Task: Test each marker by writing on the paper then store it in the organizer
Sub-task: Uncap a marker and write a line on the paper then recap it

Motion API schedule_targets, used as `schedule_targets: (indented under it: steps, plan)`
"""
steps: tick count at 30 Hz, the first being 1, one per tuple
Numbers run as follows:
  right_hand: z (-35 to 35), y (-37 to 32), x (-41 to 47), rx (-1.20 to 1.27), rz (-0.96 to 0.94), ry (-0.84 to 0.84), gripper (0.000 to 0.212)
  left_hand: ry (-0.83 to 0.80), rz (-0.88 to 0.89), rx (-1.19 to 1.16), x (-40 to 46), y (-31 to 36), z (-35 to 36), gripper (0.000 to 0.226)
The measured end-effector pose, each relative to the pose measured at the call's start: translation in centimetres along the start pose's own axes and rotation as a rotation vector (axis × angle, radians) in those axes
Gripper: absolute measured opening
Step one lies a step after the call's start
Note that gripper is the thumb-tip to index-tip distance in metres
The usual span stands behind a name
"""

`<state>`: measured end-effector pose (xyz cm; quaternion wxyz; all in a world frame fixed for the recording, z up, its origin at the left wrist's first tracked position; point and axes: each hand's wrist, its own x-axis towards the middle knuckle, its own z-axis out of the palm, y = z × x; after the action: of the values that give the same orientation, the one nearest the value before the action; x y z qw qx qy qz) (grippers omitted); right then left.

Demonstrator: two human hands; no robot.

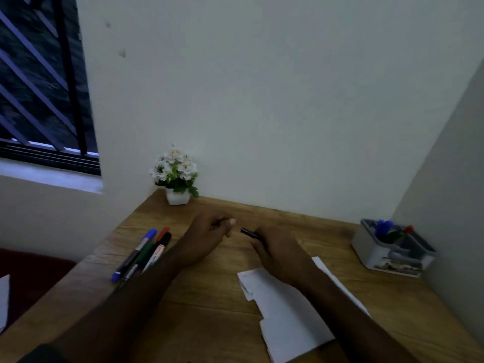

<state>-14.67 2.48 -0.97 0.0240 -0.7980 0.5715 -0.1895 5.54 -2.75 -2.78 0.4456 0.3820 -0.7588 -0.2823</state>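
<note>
The right hand (275, 247) grips a dark marker (249, 233) above the desk (209, 310); the left hand's (209, 231) fingers curl on something small, seemingly its cap. Judging by this, uncapping is underway; next, the tip must reach the paper (288, 315).

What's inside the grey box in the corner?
The grey organizer holds some markers standing up: blue caps, a red cap and something green between them. Their lower parts are hidden by its walls, and the other compartments are too dark to tell.
</note>
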Motion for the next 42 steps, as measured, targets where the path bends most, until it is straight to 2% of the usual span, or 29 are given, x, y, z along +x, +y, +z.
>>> schedule_targets:
  steps: [3, 7, 13, 16, 18, 20, 22, 24, 26, 28, 29, 31, 33, 35, 37, 39, 42]
  plan:
    - [-0.1, 3.0, -1.8, -0.089, 0.048, 0.065, 0.023, -0.097, 0.042, -0.084, 0.7, 1.6, 3.9, 0.019]
    - [0.8, 5.8, -3.3, -0.184, -0.006, 0.133, 0.024, -0.212, 0.087, -0.09, 1.8, 1.3, 7.6, 0.011]
    - [1.3, 7.6, -2.8, -0.262, -0.024, 0.151, 0.033, -0.194, 0.091, -0.104, 2.8, 0.5, 8.4, 0.01]
    - [1.1, 7.8, -2.6, -0.196, -0.004, 0.137, 0.033, -0.212, 0.064, -0.096, 2.9, 0.2, 8.2, 0.01]
    - [0.6, 8.4, -2.9, -0.148, 0.016, 0.117, 0.032, -0.17, 0.032, -0.08, 3.0, -0.2, 8.1, 0.01]
    - [-0.4, 9.2, -3.3, 0.004, 0.029, 0.144, 0.045, -0.088, -0.013, -0.073, 3.1, -0.6, 8.1, 0.011]
    - [-1.1, 9.9, -3.5, 0.178, -0.015, 0.27, 0.058, -0.048, -0.038, -0.067, 3.0, -0.8, 8.3, 0.012]
    - [-1.1, 10.8, -3.4, 0.345, -0.027, 0.432, 0.047, -0.083, -0.022, -0.033, 2.6, -0.8, 8.7, 0.01]
    - [-0.9, 10.5, -3.3, 0.713, 0.086, 0.478, 0.035, -0.145, 0.022, 0.033, 2.4, -0.7, 9.3, 0.009]
    - [-0.8, 9.7, -3.2, 0.989, 0.179, 0.435, 0.033, -0.188, 0.059, 0.116, 2.3, -0.9, 9.4, 0.019]
    - [-0.7, 9.5, -3.2, 1.017, 0.2, 0.42, 0.032, -0.192, 0.076, 0.163, 2.3, -1.2, 9.5, 0.023]
    - [-0.6, 9.3, -3.3, 0.954, 0.196, 0.415, 0.027, -0.179, 0.104, 0.256, 2.4, -1.8, 9.5, 0.03]
    - [-0.2, 9.2, -3.7, 0.851, 0.174, 0.41, 0.013, -0.176, 0.123, 0.308, 2.5, -2.2, 9.6, 0.029]
    - [0.4, 9.3, -4.1, 0.778, 0.24, 0.379, 0.043, -0.192, 0.149, 0.291, 2.6, -2.5, 9.8, 0.03]
    - [0.6, 9.2, -4.1, 0.784, 0.366, 0.361, 0.054, -0.232, 0.158, 0.278, 2.6, -2.5, 9.8, 0.041]
    - [0.9, 9.1, -4.0, 0.823, 0.424, 0.365, 0.042, -0.306, 0.148, 0.331, 2.6, -2.4, 9.8, 0.063]
    - [1.1, 9.3, -3.9, 0.813, 0.397, 0.37, 0.017, -0.392, 0.085, 0.376, 2.6, -2.5, 9.7, 0.095]
